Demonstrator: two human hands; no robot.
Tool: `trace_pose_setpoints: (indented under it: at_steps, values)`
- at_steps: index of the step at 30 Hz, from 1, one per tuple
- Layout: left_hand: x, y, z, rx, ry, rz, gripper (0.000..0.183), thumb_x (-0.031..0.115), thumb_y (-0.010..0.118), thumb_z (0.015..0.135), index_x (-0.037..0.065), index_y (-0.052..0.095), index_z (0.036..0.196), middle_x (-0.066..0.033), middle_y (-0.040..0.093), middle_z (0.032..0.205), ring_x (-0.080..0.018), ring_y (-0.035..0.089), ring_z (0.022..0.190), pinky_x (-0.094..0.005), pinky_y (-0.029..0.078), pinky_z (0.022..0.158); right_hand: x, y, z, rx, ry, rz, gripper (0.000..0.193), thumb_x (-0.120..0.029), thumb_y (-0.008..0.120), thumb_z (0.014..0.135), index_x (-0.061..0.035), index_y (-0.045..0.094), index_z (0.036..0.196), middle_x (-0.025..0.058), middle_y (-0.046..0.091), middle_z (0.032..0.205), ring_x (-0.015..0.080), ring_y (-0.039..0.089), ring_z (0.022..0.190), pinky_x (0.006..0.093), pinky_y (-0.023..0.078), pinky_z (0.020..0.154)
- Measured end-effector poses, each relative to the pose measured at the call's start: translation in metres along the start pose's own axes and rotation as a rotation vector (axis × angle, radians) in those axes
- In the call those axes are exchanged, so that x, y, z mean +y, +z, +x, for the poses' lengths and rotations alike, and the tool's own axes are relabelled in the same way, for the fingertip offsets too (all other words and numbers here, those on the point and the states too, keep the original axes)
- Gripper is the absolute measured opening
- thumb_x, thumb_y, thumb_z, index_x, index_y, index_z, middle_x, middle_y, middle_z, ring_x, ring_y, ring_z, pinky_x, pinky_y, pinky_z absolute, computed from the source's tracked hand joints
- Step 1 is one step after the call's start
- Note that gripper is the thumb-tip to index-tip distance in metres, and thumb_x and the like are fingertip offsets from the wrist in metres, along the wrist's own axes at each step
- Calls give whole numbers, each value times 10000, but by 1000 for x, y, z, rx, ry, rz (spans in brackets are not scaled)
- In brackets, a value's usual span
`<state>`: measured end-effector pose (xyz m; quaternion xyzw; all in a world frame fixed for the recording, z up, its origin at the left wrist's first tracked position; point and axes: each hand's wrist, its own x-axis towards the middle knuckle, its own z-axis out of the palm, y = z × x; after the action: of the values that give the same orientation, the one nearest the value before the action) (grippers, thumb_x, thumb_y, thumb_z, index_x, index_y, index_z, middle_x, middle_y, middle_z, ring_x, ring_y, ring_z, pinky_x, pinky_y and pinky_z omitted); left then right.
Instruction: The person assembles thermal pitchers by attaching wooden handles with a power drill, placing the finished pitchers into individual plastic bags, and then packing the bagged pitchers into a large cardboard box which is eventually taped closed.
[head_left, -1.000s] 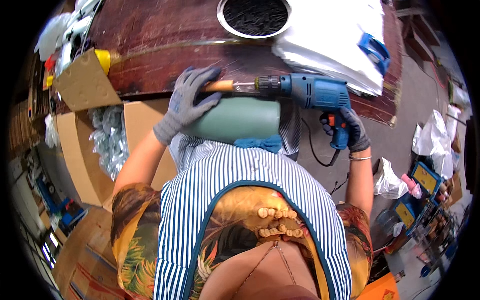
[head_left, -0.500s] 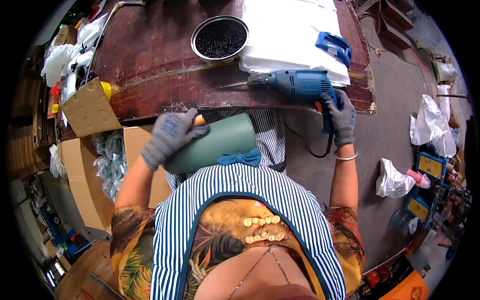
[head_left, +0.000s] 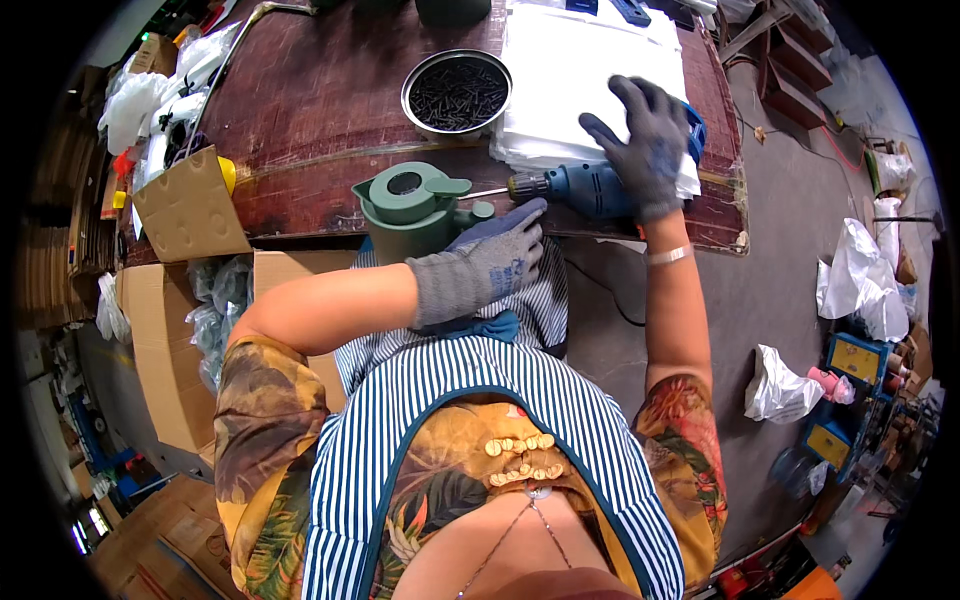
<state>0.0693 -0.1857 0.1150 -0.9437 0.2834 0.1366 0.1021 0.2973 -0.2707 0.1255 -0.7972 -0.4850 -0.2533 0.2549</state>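
Note:
A green jug [head_left: 405, 205] with a round lid, a spout and a side handle is upright at the table's near edge. My left hand [head_left: 485, 262], in a grey glove, is closed at the jug's handle side, its fingers pointing right; the lower handle is partly hidden by it. My right hand [head_left: 645, 140], gloved too, is open with fingers apart above white sheets [head_left: 555, 75], holding nothing. Below it a blue power drill [head_left: 590, 190] lies on the table, its long bit pointing left at the jug. The right hand partly covers a blue tool [head_left: 695, 130].
A round tin of black screws [head_left: 458, 95] stands behind the jug on the dark red table [head_left: 300, 110]. At left are an open cardboard box [head_left: 175, 350] with plastic bags and an upright cardboard piece [head_left: 190, 205]. The drill's black cord [head_left: 610, 295] hangs off the front edge.
The jug has turned from lying tilted, base rightward, to upright with its lid on top. My right hand has let go of the drill and moved up, opening. The view has shifted slightly.

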Motion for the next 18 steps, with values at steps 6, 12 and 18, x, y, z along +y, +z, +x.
trace_pose_setpoints:
  at_steps: [6,12,18]
  values:
    - [-55,-84,-60,586,-15,-397,468,304,742,801,159,618,1228,-97,595,1223,-290,514,1245,-501,378,1102,13,46,47,-889,107,-192,540,-522,770,762,-167,658,1152,99,649,1209,319,604,1140,431,480,964]
    - [-171,-38,-31,490,-421,-1417,360,327,596,986,23,666,1167,-95,707,1051,-159,663,954,-338,529,878,75,68,49,-343,953,1188,256,-252,709,924,-28,703,1048,20,691,836,89,623,695,213,523,632]
    - [-223,-1,99,453,-579,-1605,571,428,760,846,5,622,1203,-89,672,1030,-176,644,916,-298,552,841,77,113,35,-265,872,1467,129,-109,664,928,-14,695,1009,7,663,789,81,568,616,212,474,559]
